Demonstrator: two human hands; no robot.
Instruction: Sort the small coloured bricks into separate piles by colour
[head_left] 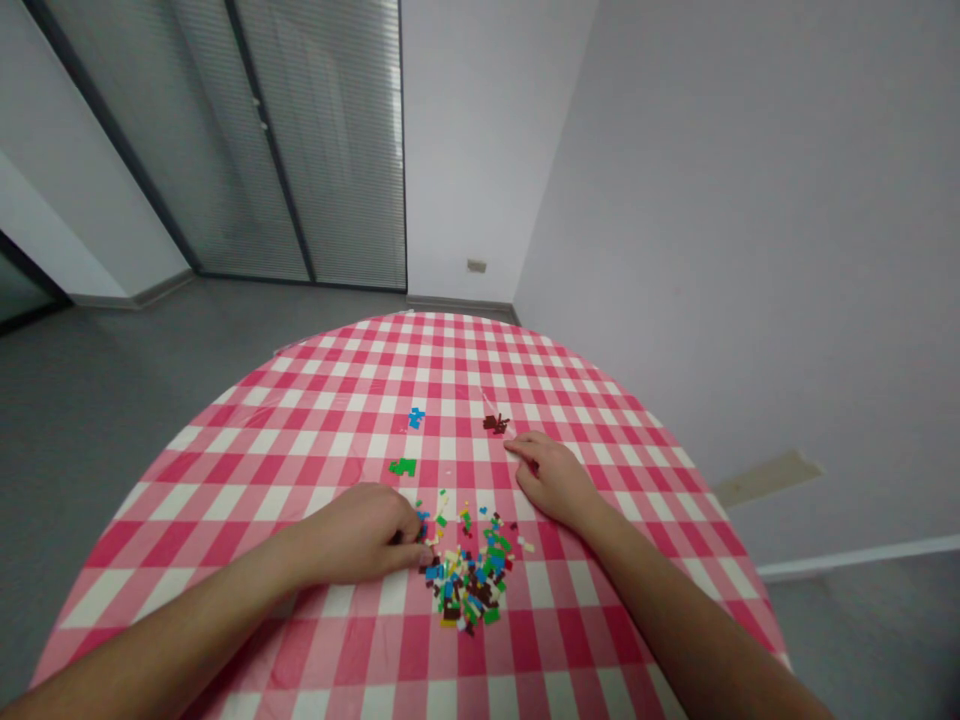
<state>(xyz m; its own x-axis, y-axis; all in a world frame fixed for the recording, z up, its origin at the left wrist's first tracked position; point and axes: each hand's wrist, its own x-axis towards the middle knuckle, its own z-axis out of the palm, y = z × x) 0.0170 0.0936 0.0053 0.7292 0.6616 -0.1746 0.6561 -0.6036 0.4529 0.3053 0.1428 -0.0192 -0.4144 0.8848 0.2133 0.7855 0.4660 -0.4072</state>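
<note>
A mixed heap of small plastic building bricks (pixel 469 585) in several colours lies near the front of the table. At its left edge, my left hand (pixel 367 535) rests with fingers curled and thumb close to them; whatever is between the fingertips is hidden. Beyond the heap, my right hand (pixel 551 478) has its index finger stretched out just beside a small group of dark brown bricks (pixel 495 424), with the thumb apart and nothing visible in it. To the left lie a group of green bricks (pixel 403 467) and, farther back, a group of blue bricks (pixel 416 418).
The round table wears a red and white checked cloth (pixel 360 390). Behind it stand a glass partition with blinds (pixel 337 150) and a pale wall with a socket (pixel 476 266). Another wall (pixel 712 250) runs close along the table's right side.
</note>
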